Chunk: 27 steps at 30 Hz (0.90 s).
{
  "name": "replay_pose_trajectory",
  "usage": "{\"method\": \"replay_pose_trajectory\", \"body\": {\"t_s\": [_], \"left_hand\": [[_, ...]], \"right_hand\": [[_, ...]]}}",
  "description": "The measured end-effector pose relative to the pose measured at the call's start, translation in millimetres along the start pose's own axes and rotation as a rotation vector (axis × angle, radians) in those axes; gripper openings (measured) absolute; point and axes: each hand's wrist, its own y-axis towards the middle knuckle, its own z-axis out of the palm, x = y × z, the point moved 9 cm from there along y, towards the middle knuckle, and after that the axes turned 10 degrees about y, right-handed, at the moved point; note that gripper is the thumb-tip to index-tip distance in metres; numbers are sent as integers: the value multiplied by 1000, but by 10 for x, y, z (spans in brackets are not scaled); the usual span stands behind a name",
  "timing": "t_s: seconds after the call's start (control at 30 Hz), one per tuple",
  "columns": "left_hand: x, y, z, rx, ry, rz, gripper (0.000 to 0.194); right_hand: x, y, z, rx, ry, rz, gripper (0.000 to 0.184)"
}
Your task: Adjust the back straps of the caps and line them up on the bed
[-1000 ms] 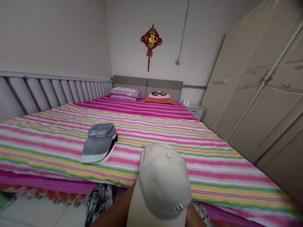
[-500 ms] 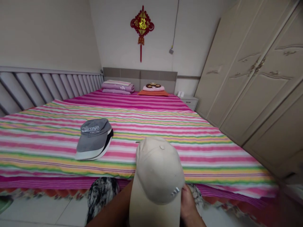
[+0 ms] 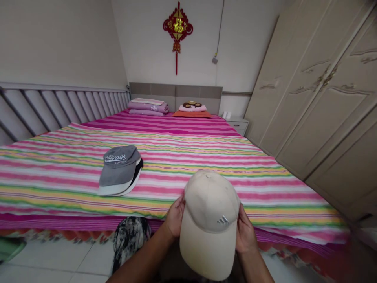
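Note:
A beige baseball cap [image 3: 209,208] with a small striped logo is held up in front of me, its brim pointing down toward me. My left hand [image 3: 176,216] grips the cap's left side, the fingertips partly hidden behind it. On the opposite side my right hand [image 3: 245,230] clasps the cap's edge, with some fingers out of sight. Further left, a grey cap [image 3: 119,167] with white lettering rests on the striped bed sheet [image 3: 165,157]. It is stacked over other caps, whose black and white brims show underneath.
Folded purple bedding [image 3: 149,108] and a pink pillow [image 3: 193,108] lie by the headboard [image 3: 194,93]. White railing [image 3: 59,106] runs along the left; a wardrobe [image 3: 318,106] stands at right. A small nightstand [image 3: 239,125] is beside the bed. Something green [image 3: 11,247] sits on the floor.
The beige cap has moved right and away from the lower edge, and its brim shows more fully. My left hand has come into view at its side.

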Motion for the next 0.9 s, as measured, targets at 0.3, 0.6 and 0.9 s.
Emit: {"method": "replay_pose_trajectory", "body": {"t_s": [0.3, 0.6, 0.9], "left_hand": [[249, 21, 174, 71, -5, -225, 51], [1, 127, 22, -101, -2, -158, 48], [-105, 295, 25, -194, 58, 72, 42]], "right_hand": [[113, 10, -130, -26, 23, -58, 22], [-453, -435, -260, -10, 79, 42, 28], [-162, -364, -367, -82, 111, -57, 23]]}}
